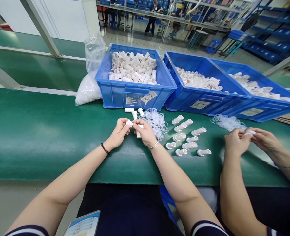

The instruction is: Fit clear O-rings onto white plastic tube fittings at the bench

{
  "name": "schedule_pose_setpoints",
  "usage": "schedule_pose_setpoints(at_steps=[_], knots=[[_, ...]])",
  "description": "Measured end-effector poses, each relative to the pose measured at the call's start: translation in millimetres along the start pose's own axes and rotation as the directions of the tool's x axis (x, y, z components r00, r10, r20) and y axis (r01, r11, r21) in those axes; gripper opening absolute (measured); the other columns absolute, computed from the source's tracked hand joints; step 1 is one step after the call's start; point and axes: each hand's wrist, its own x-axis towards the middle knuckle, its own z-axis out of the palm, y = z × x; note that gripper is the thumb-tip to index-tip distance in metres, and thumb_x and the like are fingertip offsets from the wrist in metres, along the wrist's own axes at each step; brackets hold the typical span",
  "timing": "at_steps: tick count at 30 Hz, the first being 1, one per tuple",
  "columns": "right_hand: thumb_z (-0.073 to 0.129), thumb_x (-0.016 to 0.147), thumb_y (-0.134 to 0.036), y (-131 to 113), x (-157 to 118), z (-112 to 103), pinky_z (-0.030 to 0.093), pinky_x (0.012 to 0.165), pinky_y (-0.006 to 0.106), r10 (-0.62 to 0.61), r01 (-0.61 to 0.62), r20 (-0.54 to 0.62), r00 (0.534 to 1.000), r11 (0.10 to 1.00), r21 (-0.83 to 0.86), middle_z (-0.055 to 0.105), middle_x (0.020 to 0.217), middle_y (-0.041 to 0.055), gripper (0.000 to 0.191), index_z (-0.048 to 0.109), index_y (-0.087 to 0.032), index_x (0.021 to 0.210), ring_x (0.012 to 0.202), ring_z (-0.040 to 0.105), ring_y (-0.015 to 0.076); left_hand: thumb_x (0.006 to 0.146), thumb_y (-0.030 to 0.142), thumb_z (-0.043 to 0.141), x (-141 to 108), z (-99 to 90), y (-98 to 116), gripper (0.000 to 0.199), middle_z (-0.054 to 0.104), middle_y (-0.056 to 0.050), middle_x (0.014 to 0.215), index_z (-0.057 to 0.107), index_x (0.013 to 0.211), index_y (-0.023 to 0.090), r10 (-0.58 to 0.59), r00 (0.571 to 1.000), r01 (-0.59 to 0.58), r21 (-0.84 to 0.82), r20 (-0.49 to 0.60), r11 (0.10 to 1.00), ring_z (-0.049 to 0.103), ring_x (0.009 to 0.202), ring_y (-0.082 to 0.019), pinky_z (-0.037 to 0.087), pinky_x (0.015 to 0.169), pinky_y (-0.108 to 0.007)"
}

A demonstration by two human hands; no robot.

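My left hand (120, 131) pinches a small white plastic pipe fitting (129, 123) by its end. The fingertips of my right hand (146, 133) meet at the same piece. A second white flanged tube (138, 133) is tucked under the fingers of my right hand, pointing down. Just right of it lies a loose pile of clear thin rings (157, 122). Beyond my hands are a few white tubes (129, 110) near the bin. Whether a ring is on the held fitting, I cannot tell. Several flanged tubes (189, 145) stand in loose rows to the right.
A blue bin (137, 95) full of white tubes stands ahead, with two more blue bins (203, 101) to its right. A clear plastic bag (89, 87) leans at its left. On the green table (48, 137), a co-worker's hands (248, 139) hold a white piece beside another ring pile (227, 122).
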Motion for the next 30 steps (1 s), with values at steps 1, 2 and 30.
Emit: schedule_pose_setpoints(at_steps=[1, 2, 30], knots=[[0.067, 0.073, -0.045, 1, 0, 1, 0.043, 0.054, 0.022, -0.010, 0.010, -0.001, 1.000, 1.000, 0.000, 0.060, 0.076, -0.0004, 0.033, 0.064, -0.018, 0.092, 0.058, 0.050, 0.0087, 0.087, 0.043, 0.053, 0, 1.9, 0, 0.031, 0.050, 0.001, 0.082, 0.042, 0.105, 0.020, -0.041, 0.999, 0.040, -0.086, -0.015, 0.996, 0.048, 0.067, -0.009, 0.040, 0.062, -0.023], [0.067, 0.074, -0.045, 1, -1, 3, 0.042, 0.054, 0.022, -0.021, 0.021, -0.003, 1.000, 1.000, -0.013, 0.061, 0.077, -0.0003, 0.033, 0.064, -0.018, 0.093, 0.058, 0.050, 0.0086, 0.086, 0.044, 0.054, 1, 3.3, 0, 0.032, 0.050, 0.002, 0.081, 0.042, 0.104, 0.021, -0.077, 0.997, 0.072, -0.161, -0.024, 0.984, 0.048, 0.066, -0.009, 0.039, 0.060, -0.023], [0.080, 0.062, -0.038, 2, -8, 6, 0.047, 0.078, 0.035, -0.161, 0.233, 0.172, 0.972, 0.766, -0.599, 0.060, 0.094, 0.0032, 0.096, 0.027, -0.021, 0.141, 0.083, 0.058, 0.0189, 0.075, 0.033, 0.071, 7, -2.7, 8, 0.032, 0.066, -0.002, 0.086, 0.053, 0.098, 0.018, -0.195, 0.974, 0.142, -0.369, -0.113, 0.919, 0.063, 0.081, -0.013, 0.047, 0.080, -0.029]])
